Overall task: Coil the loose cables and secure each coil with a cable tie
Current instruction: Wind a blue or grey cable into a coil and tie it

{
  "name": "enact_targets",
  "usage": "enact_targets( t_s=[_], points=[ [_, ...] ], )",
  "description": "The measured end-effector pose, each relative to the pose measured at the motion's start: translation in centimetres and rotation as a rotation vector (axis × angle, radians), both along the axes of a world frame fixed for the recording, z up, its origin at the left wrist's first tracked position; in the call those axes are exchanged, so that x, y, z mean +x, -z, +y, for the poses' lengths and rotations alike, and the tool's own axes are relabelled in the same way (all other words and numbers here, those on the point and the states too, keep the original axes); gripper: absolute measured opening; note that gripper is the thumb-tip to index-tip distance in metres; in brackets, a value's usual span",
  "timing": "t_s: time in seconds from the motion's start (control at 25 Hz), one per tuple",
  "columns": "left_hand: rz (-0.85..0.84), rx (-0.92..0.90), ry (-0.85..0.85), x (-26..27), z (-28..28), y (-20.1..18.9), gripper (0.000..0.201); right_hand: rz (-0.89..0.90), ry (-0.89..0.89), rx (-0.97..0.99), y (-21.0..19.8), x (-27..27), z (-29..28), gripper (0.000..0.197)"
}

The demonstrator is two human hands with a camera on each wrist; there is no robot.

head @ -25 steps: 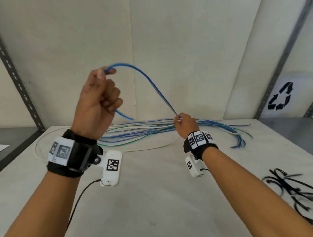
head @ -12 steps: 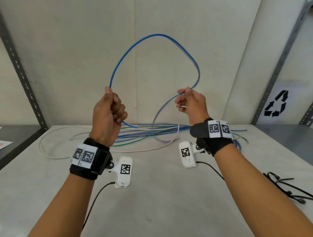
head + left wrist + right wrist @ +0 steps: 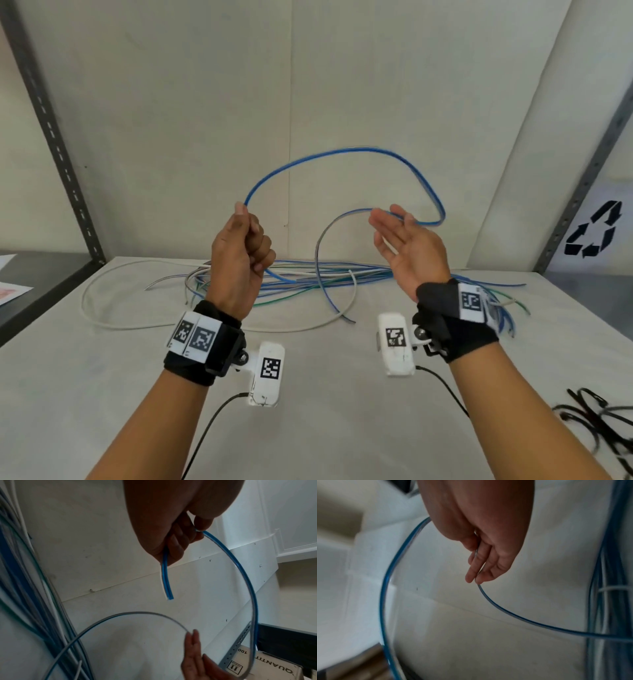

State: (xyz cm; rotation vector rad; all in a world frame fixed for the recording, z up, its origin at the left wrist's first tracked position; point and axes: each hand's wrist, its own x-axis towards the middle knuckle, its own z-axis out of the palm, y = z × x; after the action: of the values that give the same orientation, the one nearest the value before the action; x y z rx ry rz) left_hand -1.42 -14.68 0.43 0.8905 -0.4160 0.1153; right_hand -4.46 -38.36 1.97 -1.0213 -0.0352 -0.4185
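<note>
A blue cable [image 3: 342, 152] arches in the air between my two hands. My left hand [image 3: 243, 246] grips it in a fist near one end, and the short free end [image 3: 167, 582] hangs below the fist. The loop bends back at the right and passes over my right hand [image 3: 407, 246]. That hand is held palm up with straight fingers, and the cable lies between thumb and fingers [image 3: 479, 566]. From there the cable [image 3: 522, 620] drops to the pile of blue, green and grey cables [image 3: 325, 277] on the table [image 3: 308, 428].
A long white cable [image 3: 102, 318] curls over the table's left half. Black cable ties [image 3: 599, 421] lie at the right edge. Grey shelf uprights [image 3: 51, 130] stand at both sides against a white back wall. A cardboard box [image 3: 267, 669] sits beyond the right upright.
My right hand rose from the pile with the cable, then went from a pinch to straight fingers. The tall loop has sunk and spread to the right.
</note>
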Motion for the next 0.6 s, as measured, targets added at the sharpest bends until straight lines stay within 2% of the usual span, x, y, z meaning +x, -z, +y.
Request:
enact_targets(
  t_s=[0.24, 0.36, 0.44, 0.52, 0.56, 0.6],
  points=[
    [0.031, 0.017, 0.011, 1.2, -1.6, 1.5, 0.04, -0.021, -0.212, 0.497, -1.3, 0.8, 0.2, 0.028],
    [0.042, 0.049, -0.007, 1.8, -1.6, 1.7, 0.037, 0.044, -0.183, 0.573, 0.1, 2.1, 0.1, 0.028],
    [0.056, 0.044, -0.008, 2.3, -1.1, 1.8, 0.036, 0.124, -0.104, 0.468, 1.7, 2.9, 0.1, 0.025],
    [0.077, 0.022, -0.01, 2.8, -0.5, 1.9, 0.036, 0.227, 0.028, 0.11, 3.2, 3.6, 0.3, 0.023],
    [0.085, 0.017, -0.011, 3.0, -0.2, 1.8, 0.036, 0.253, 0.087, -0.057, 3.9, 3.9, 0.3, 0.03],
    [0.087, 0.017, -0.014, 3.0, 0.0, 1.8, 0.036, 0.263, 0.121, -0.178, 4.6, 4.2, 0.4, 0.045]
  ],
)
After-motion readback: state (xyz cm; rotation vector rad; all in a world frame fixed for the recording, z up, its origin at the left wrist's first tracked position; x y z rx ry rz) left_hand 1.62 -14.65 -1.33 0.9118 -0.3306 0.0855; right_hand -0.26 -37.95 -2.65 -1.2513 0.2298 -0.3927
